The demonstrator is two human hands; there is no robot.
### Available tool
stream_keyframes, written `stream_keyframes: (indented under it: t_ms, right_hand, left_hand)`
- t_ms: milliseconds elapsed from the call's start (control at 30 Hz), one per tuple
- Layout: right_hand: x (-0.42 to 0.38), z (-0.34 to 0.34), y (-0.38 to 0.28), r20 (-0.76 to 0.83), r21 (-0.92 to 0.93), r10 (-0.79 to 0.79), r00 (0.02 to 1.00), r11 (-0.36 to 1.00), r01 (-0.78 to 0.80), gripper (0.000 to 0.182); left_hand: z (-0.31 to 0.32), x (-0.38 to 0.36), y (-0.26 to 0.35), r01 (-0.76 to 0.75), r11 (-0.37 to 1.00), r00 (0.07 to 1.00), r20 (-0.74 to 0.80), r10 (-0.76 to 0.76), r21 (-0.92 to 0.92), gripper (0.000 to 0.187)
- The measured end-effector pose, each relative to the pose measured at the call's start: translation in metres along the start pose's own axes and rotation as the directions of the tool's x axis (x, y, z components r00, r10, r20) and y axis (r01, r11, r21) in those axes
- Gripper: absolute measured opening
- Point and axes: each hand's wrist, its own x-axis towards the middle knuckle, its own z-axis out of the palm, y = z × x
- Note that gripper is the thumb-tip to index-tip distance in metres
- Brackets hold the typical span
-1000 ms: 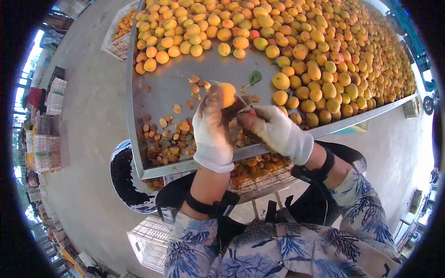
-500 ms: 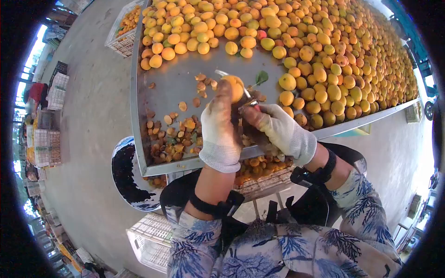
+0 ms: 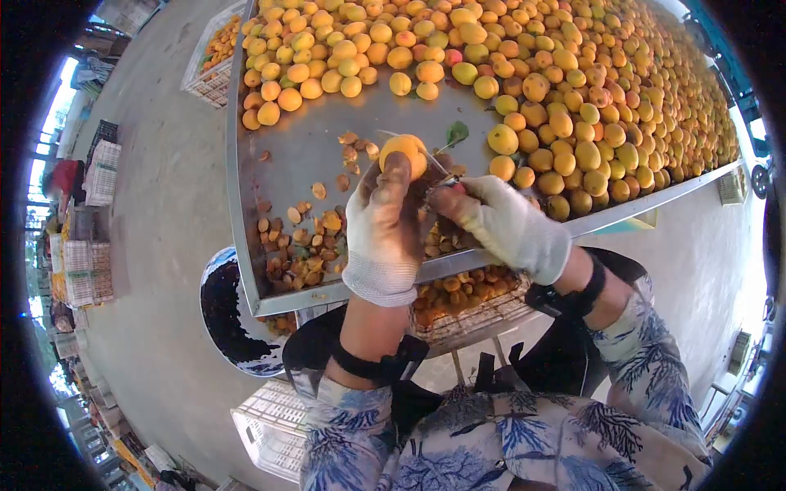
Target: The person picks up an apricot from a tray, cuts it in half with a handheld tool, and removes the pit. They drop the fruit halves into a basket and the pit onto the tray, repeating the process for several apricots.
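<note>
In a stained white glove, my left hand (image 3: 382, 221) grips a yellow-orange apricot (image 3: 404, 154) between thumb and fingers. My right hand (image 3: 499, 217), gloved too, is closed around the red handle of a small knife (image 3: 440, 166). Its thin metal blade lies against the right side of the apricot, and the tip seems to show behind the fruit. Both hands are above the near part of a metal table (image 3: 315, 131). Pits and fruit scraps (image 3: 307, 266) lie to the left of and beyond my left hand. A green leaf (image 3: 457, 132) is just past the knife.
Whole apricots (image 3: 565, 123) cover the far and right parts of the raised-edge table. Below its near edge stands a crate of apricot pieces (image 3: 458, 299). A black-and-white tub (image 3: 229, 311) and a white crate (image 3: 274, 430) are on the floor at left.
The apricot has turned slightly and sits a little lower and further left in my left hand. My right hand has tilted, and the blade is now closer against the fruit.
</note>
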Motion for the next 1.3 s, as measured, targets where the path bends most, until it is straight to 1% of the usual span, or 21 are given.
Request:
stream_keyframes:
  t_ms: [100,133,267,367,433,467,533,600,667,700,800,833,867,900,967,1000,1067,1167,1200,1267,1300]
  right_hand:
    - [0.005,0.027,0.010,-0.193,0.259,-0.257,0.947,0.918,0.301,0.038]
    - [0.007,0.029,0.012,-0.194,0.260,-0.255,0.947,0.918,0.301,0.038]
    - [0.021,0.036,0.022,-0.254,-0.016,-0.181,0.950,0.983,0.183,0.026]
    - [0.018,0.038,0.014,-0.175,-0.031,-0.166,0.970,0.986,0.163,0.026]
    - [0.012,0.049,0.014,-0.035,0.310,-0.167,0.985,0.936,0.169,0.036]
    - [0.013,0.050,0.016,-0.033,0.310,-0.166,0.986,0.936,0.168,0.036]
    - [0.014,0.047,0.011,0.185,0.553,-0.131,0.974,0.833,0.007,0.049]
    - [0.005,0.034,0.006,0.253,0.506,-0.059,0.966,0.859,-0.080,0.058]
    - [0.000,0.025,0.007,0.517,0.652,0.022,0.856,0.638,-0.410,0.053]
    - [0.000,0.024,0.006,0.519,0.651,0.021,0.854,0.638,-0.411,0.053]
    - [0.003,0.029,0.007,0.449,0.641,-0.011,0.894,0.700,-0.313,0.057]
    - [0.007,0.037,0.013,0.239,0.596,-0.113,0.964,0.801,-0.054,0.054]
    - [0.010,0.041,0.015,0.035,0.482,-0.248,0.968,0.853,0.202,0.051]
    - [0.008,0.036,0.010,0.040,0.477,-0.259,0.965,0.854,0.209,0.051]
    - [-0.005,0.012,-0.007,0.123,0.079,0.031,0.992,0.996,-0.041,0.039]
    - [-0.012,0.002,-0.013,0.149,0.109,-0.042,0.988,0.994,0.026,0.030]
    - [-0.022,-0.008,-0.026,-0.089,0.022,-0.017,0.996,1.000,0.019,0.024]
    - [-0.003,-0.022,-0.016,-0.139,0.394,-0.156,0.978,0.897,0.199,0.024]
    - [0.000,-0.021,-0.015,-0.154,0.414,-0.217,0.964,0.871,0.263,0.026]
    - [0.012,-0.019,0.001,-0.054,0.363,-0.378,0.924,0.855,0.371,0.029]
    - [0.013,-0.020,0.001,0.030,0.383,-0.357,0.934,0.867,0.319,0.033]
  left_hand:
    - [0.002,0.000,-0.007,0.028,0.999,0.999,-0.016,-0.029,-0.037,0.052]
    - [0.001,0.000,-0.009,0.029,0.999,0.999,-0.016,-0.029,-0.039,0.055]
    - [-0.006,0.005,-0.012,0.030,1.000,0.999,-0.010,-0.030,-0.004,0.057]
    - [-0.008,0.003,-0.007,0.031,0.999,0.996,-0.079,-0.032,-0.010,0.055]
    - [-0.003,-0.003,-0.001,0.033,0.997,0.981,-0.194,-0.020,0.065,0.049]
    - [-0.005,-0.003,0.000,0.033,0.997,0.981,-0.195,-0.020,0.064,0.049]
    - [-0.010,-0.003,0.000,0.070,0.997,0.978,-0.198,-0.061,0.041,0.043]
    - [-0.009,-0.003,-0.001,0.104,0.994,0.980,-0.176,-0.098,0.026,0.045]
    - [-0.007,-0.004,-0.001,0.139,0.990,0.979,-0.156,-0.135,0.009,0.047]
    - [-0.004,-0.006,0.001,0.111,0.992,0.985,-0.138,-0.103,0.054,0.046]
    - [0.001,-0.007,0.003,0.036,0.991,0.994,-0.108,-0.022,0.129,0.046]
    - [0.002,-0.006,0.004,-0.008,0.988,0.995,-0.097,0.023,0.152,0.047]
    - [0.002,-0.006,0.005,-0.016,0.988,0.995,-0.098,0.031,0.153,0.047]
    - [0.002,-0.004,0.008,-0.021,0.995,0.989,-0.147,0.036,0.099,0.041]
    - [-0.002,0.000,0.015,-0.056,0.997,0.978,-0.197,0.064,0.045,0.036]
    - [-0.009,0.002,0.018,-0.080,0.992,0.975,-0.197,0.099,0.100,0.037]
    - [-0.011,0.000,0.024,-0.104,0.983,0.970,-0.202,0.134,0.152,0.038]
    - [-0.002,-0.005,0.014,0.072,0.982,0.974,-0.223,-0.032,0.177,0.036]
    - [-0.005,-0.005,0.003,0.102,0.979,0.976,-0.210,-0.064,0.176,0.036]
    - [-0.010,-0.009,-0.012,-0.251,0.772,0.967,0.180,0.178,0.584,0.036]
    - [0.002,-0.018,-0.007,-0.154,0.887,0.988,0.089,0.128,0.435,0.032]
